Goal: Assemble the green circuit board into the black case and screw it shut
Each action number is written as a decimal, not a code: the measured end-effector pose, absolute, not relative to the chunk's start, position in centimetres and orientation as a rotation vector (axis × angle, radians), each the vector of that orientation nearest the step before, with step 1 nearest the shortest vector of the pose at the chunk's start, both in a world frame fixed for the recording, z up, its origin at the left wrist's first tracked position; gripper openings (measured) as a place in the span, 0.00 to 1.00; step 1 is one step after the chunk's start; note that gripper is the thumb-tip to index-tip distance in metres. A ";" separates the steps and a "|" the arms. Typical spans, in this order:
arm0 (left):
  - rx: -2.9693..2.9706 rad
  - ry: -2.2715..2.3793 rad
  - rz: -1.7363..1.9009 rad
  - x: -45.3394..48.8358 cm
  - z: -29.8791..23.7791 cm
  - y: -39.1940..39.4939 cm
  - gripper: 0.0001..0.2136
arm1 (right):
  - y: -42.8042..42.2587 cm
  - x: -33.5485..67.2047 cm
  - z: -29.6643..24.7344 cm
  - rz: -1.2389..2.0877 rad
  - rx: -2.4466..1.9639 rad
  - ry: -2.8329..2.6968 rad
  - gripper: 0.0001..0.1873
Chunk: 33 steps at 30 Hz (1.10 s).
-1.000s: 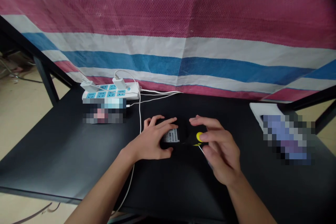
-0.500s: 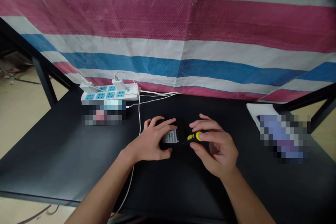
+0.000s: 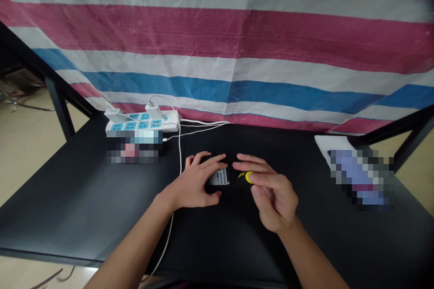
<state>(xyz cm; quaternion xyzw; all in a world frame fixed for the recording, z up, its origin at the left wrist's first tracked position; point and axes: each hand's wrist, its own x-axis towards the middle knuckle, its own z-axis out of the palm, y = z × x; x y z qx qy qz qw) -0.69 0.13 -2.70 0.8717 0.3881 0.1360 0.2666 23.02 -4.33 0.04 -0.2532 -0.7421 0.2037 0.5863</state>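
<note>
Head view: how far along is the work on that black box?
Nothing clearly looks finished: no loose parts show beside the black box. In hand, the left hand clasps it while the right hand is at the yellow-and-black screwdriver. What is left can't be told from this view.

Woven tarpaulin (image 3: 217, 31): broad magenta, white and blue horizontal stripes, grey-white band above; power strip (image 3: 171, 119): white, sky-blue socket faces; cables (image 3: 180, 153): white; tabletop (image 3: 84, 198): matte black; black device (image 3: 230, 185): white-and-grey label; small handle (image 3: 249, 177): black, yellow markings.
</note>
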 end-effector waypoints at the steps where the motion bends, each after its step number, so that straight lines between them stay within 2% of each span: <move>1: 2.354 1.048 0.365 -0.7 -2.7 0.1 0.38 | -4.2 23.0 0.0 0.458 -0.595 -1.731 0.24; 13: 2.401 1.037 0.364 -0.7 -3.0 0.2 0.41 | -3.7 22.5 0.3 0.307 -0.689 -1.733 0.23; 27: 2.437 1.044 0.373 -0.4 -3.0 -0.2 0.37 | -4.1 21.1 0.6 0.171 -0.748 -1.696 0.22; 33: 2.454 1.047 0.393 -0.5 -3.2 -0.1 0.36 | -4.0 20.4 0.7 -0.012 -0.786 -1.679 0.22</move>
